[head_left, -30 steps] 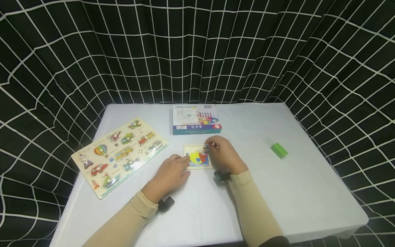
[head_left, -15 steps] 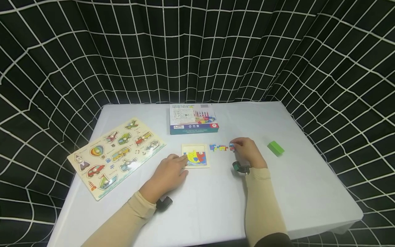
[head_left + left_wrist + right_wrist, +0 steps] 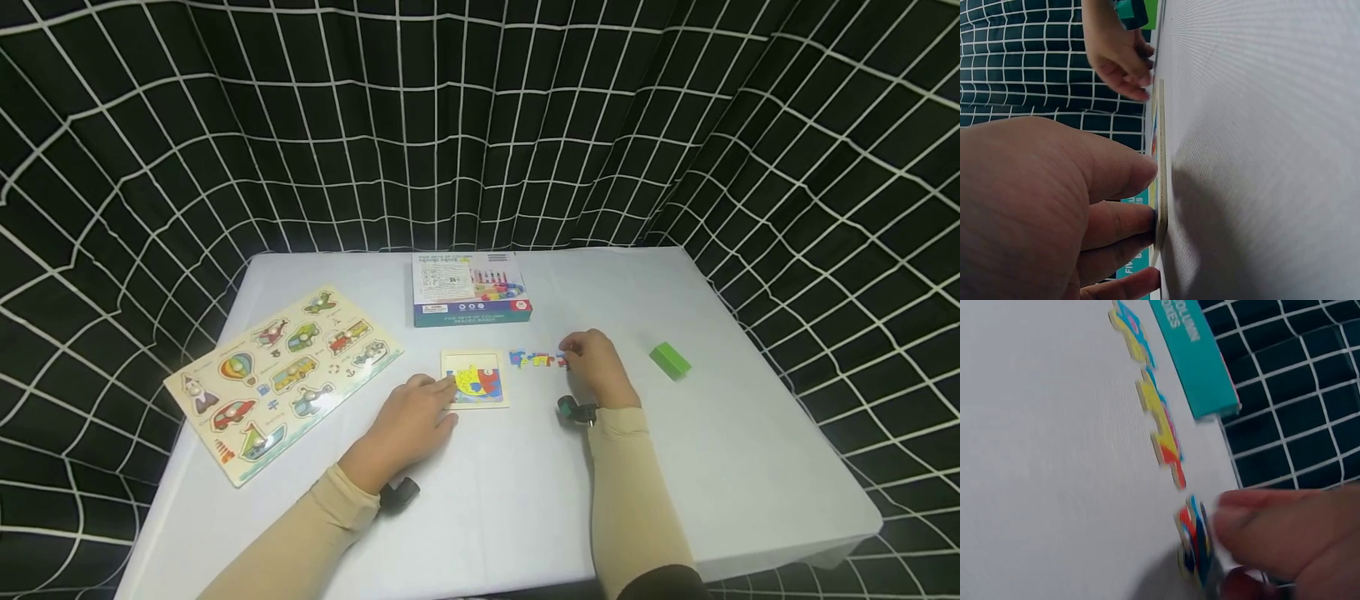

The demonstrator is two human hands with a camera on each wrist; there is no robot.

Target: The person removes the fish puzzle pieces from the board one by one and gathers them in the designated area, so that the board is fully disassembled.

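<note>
A small wooden jigsaw tray (image 3: 474,355) with yellow, red and blue pieces lies mid-table, its upper part bare. My left hand (image 3: 411,423) rests at its left side, fingertips on it; the left wrist view shows them along the tray edge (image 3: 1161,150). Right of the tray, loose jigsaw pieces (image 3: 538,359) lie in a row. At the row's right end my right hand (image 3: 597,364) hovers with bent fingers. In the right wrist view, its fingertips (image 3: 1230,515) are close beside a red and blue jigsaw piece (image 3: 1190,534), with no grip showing.
A boxed set (image 3: 471,312) with a teal side lies behind the tray. A peg puzzle board (image 3: 281,379) with vehicle pictures covers the left of the table. Farther right sits a green block (image 3: 670,361). Black curtains with a white grid (image 3: 450,125) surround the white table (image 3: 480,517).
My right hand has moved right, from the tray's upper right corner to the end of the row, and has come off a jigsaw piece there. My left hand stays on the tray.
</note>
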